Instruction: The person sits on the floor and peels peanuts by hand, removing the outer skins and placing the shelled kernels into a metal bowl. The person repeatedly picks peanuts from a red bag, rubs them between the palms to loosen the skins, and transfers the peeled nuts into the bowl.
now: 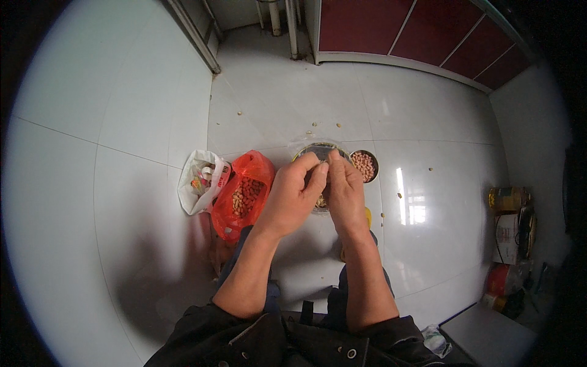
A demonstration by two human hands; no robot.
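Note:
My left hand (290,195) and my right hand (347,192) meet at the fingertips over a bin. Pinched between thumbs and forefingers is a small pale thing, seemingly a peanut (323,161), mostly hidden by the fingers. Beneath them stands the round bin (313,146), its dark inside lined with clear plastic; pale shells (321,202) show at its near side. Right behind my right hand, a round metal bowl (378,168) holds shelled pink peanuts (363,165). Left of my left hand, a red plastic bag (253,161) lies open with unshelled peanuts (246,197) inside.
A white plastic bag (187,190) with wrappers leans by the red one. Shell bits (339,125) dot the tiled floor (426,137). Dark red cabinets (367,25) and a metal pipe (292,30) stand ahead. At right are an oil bottle (506,198) and a white box (506,238).

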